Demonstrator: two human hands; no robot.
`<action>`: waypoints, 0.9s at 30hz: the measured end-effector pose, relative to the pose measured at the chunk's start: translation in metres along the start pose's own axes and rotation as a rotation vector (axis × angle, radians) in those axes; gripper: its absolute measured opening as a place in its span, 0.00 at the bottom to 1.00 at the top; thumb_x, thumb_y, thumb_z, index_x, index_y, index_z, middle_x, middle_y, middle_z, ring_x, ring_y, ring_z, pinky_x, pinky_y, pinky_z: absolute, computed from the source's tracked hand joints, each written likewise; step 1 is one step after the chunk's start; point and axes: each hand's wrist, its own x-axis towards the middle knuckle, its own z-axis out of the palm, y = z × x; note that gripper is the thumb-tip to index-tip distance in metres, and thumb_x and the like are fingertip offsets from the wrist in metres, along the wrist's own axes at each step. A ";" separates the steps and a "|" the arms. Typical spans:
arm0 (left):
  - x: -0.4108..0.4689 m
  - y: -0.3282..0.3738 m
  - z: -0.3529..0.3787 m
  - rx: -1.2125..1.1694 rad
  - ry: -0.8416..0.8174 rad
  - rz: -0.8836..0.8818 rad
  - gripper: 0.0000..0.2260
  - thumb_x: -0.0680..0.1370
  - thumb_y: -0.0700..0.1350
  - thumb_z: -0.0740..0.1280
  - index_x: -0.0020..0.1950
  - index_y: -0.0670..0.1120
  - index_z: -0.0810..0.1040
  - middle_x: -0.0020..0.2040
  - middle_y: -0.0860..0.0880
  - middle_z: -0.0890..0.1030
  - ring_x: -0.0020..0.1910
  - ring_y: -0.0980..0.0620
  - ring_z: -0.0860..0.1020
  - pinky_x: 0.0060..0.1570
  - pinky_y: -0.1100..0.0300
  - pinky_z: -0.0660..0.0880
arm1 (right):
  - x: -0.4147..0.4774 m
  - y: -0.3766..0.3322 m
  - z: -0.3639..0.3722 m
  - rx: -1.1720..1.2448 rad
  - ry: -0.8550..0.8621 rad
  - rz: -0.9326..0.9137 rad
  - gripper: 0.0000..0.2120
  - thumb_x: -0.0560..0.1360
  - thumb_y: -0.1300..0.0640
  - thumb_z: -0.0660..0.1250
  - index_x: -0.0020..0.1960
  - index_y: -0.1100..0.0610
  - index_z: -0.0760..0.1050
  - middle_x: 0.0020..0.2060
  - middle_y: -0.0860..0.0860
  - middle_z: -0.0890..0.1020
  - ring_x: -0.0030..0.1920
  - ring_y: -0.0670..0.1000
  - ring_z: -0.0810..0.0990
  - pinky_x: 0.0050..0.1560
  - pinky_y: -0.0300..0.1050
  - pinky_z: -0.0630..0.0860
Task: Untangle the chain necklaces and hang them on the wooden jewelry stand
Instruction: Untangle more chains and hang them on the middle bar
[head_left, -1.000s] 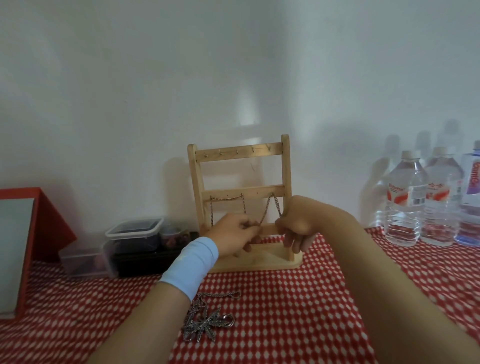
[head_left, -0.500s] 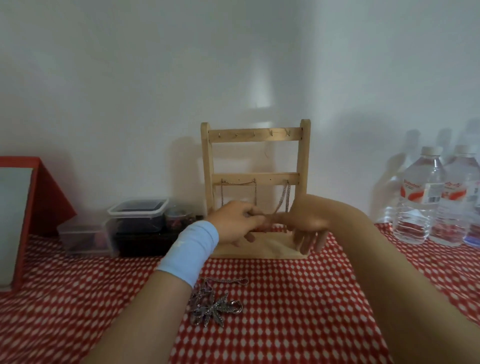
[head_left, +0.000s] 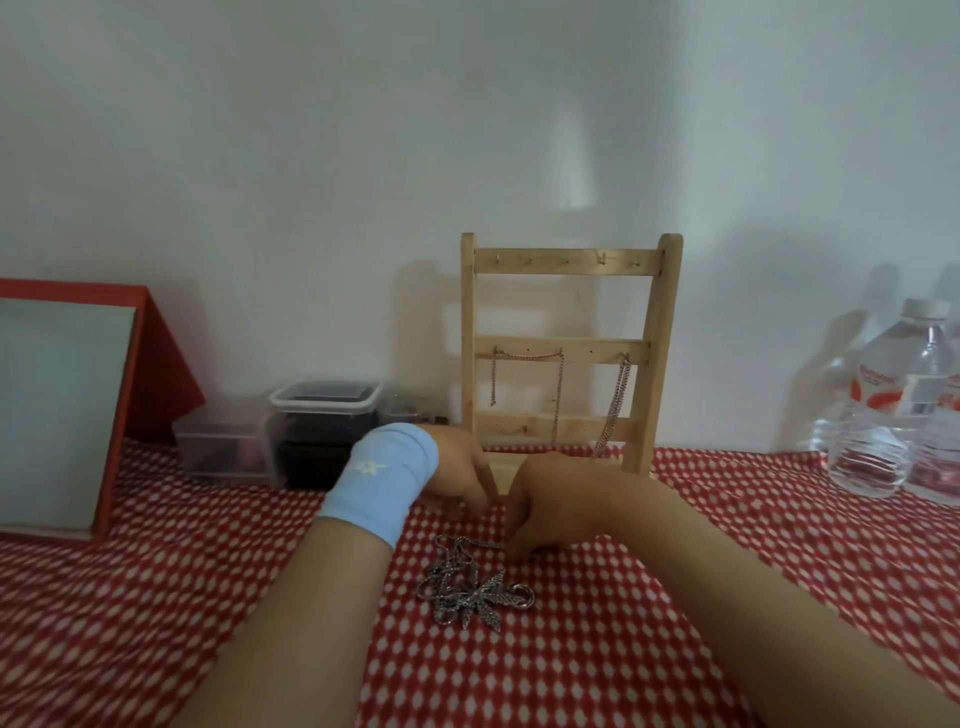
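A: We're looking at the tangled necklaces (head_left: 447, 577), lying heaped on the table (head_left: 519, 675) just in front of the wooden jewelry stand (head_left: 571, 353). We're judging them light, limp and slippery, and likely to snag.

B: So we're favouring a free strand over the leaf pendant (head_left: 491, 600). The right grip (head_left: 561, 499) is curling onto one strand, pinching it. The left grip (head_left: 457, 475) is hiding its fingertips, so we cannot tell its state.

A: Two hung chains (head_left: 615, 405) are dangling from the stand's middle bar.

B: Behind, we're seeing a lidded clear tub (head_left: 324, 400) holding something dark, a smaller clear box (head_left: 223, 447) with unclear contents, and water bottles (head_left: 872, 431).
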 end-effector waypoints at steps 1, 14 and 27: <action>0.002 0.000 0.002 0.034 -0.028 0.000 0.14 0.76 0.50 0.70 0.62 0.54 0.81 0.56 0.53 0.83 0.52 0.53 0.83 0.55 0.58 0.79 | 0.000 0.001 0.000 -0.030 0.005 0.006 0.10 0.75 0.47 0.75 0.53 0.49 0.86 0.46 0.44 0.87 0.47 0.46 0.83 0.56 0.46 0.81; -0.016 0.004 -0.006 -0.862 0.087 0.299 0.08 0.82 0.42 0.60 0.46 0.42 0.76 0.39 0.45 0.82 0.43 0.42 0.82 0.46 0.52 0.78 | -0.028 0.022 -0.054 0.664 0.575 0.006 0.19 0.82 0.58 0.52 0.38 0.64 0.73 0.31 0.57 0.81 0.33 0.57 0.80 0.37 0.52 0.80; -0.012 0.032 -0.012 -1.293 0.204 0.401 0.05 0.82 0.38 0.61 0.50 0.40 0.76 0.44 0.44 0.81 0.42 0.47 0.84 0.44 0.52 0.82 | -0.031 0.019 -0.049 0.740 -0.085 0.123 0.14 0.83 0.59 0.60 0.62 0.63 0.80 0.55 0.59 0.87 0.58 0.61 0.85 0.58 0.54 0.82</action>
